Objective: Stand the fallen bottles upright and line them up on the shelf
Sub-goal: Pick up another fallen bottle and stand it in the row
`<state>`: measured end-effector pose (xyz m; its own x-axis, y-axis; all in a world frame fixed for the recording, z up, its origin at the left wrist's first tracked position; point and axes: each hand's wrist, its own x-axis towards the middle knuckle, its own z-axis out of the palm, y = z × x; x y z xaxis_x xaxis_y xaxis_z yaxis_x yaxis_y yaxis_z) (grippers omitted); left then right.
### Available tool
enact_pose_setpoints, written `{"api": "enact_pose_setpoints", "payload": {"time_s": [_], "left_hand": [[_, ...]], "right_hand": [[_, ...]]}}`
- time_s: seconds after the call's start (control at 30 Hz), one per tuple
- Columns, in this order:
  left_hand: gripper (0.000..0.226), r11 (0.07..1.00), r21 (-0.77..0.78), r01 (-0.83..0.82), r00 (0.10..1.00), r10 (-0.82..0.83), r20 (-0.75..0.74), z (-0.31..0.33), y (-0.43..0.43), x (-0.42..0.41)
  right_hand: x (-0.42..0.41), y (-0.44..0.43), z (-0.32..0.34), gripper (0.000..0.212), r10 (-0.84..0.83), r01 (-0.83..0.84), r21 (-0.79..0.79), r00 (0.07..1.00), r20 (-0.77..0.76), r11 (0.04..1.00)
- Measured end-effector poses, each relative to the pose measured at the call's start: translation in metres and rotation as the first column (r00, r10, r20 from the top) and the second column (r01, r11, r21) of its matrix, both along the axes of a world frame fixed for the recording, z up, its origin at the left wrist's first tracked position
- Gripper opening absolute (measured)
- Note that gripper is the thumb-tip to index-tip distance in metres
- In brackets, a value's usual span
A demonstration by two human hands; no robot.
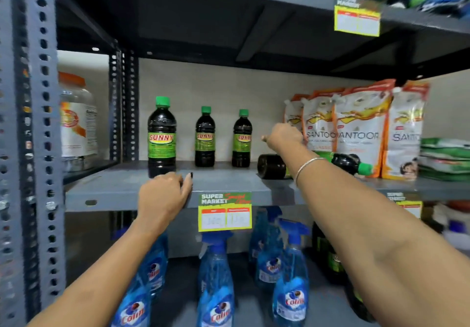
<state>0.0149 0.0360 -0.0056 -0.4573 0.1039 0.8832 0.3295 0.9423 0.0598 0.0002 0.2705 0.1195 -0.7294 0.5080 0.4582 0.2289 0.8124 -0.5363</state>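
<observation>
Shelf lip (114,197) bears the relaxed left hand (162,197); right hand (283,138), grip unclear, should right the fallen bottle (272,167) at six o'clock.

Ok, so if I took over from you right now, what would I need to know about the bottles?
Left hand: rests on the shelf edge, holding nothing, just in front of the left bottle.
Right hand: reaches toward the back, above the fallen bottle. Its fingers are hidden, so its grip can't be told.
Done: left bottle, middle bottle and right bottle stand upright in a row.
Left: the fallen bottle lies on its side by the Santoor pouches. It probably needs standing up at the row's right end.
</observation>
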Motion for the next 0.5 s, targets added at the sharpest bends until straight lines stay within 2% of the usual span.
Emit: {"api": "enact_pose_setpoints", "payload": {"time_s": [0.07,0.17,0.2,0.27,0.33,0.43,0.5], "left_hand": [[0.055,1.000,0.001,-0.007,1.000,0.007,0.023,0.001,-0.001,0.001],[0.051,1.000,0.021,-0.019,0.999,0.018,0.047,0.000,-0.001,0.000],[0.051,1.000,0.021,-0.019,0.999,0.018,0.042,-0.001,-0.001,-0.001],[0.052,1.000,0.025,-0.019,0.999,0.018,0.041,-0.002,-0.001,-0.002],[0.052,0.999,0.031,-0.014,0.999,0.013,0.030,-0.003,-0.001,-0.003],[0.054,0.999,0.039,-0.017,1.000,0.016,0.011,-0.003,-0.001,-0.002],[0.055,0.999,0.040,-0.018,1.000,0.017,0.007,-0.003,-0.001,-0.002]], "right_hand": [[-0.004,0.018,-0.008,0.062,-0.062,0.065,-0.016,0.992,0.111,0.998],[-0.009,0.030,-0.019,0.054,0.041,-0.020,-0.105,0.978,0.204,0.994],[-0.008,0.029,-0.020,0.053,0.035,-0.021,-0.058,0.964,0.263,0.998],[-0.003,0.029,-0.019,0.054,-0.042,0.046,-0.008,0.963,0.265,0.999],[-0.010,0.032,-0.016,0.067,-0.104,0.129,-0.091,0.964,0.245,0.987],[-0.021,0.037,-0.019,0.088,-0.117,0.164,-0.192,0.965,0.233,0.968],[-0.027,0.044,-0.020,0.090,-0.098,0.158,-0.207,0.957,0.272,0.966]]}}
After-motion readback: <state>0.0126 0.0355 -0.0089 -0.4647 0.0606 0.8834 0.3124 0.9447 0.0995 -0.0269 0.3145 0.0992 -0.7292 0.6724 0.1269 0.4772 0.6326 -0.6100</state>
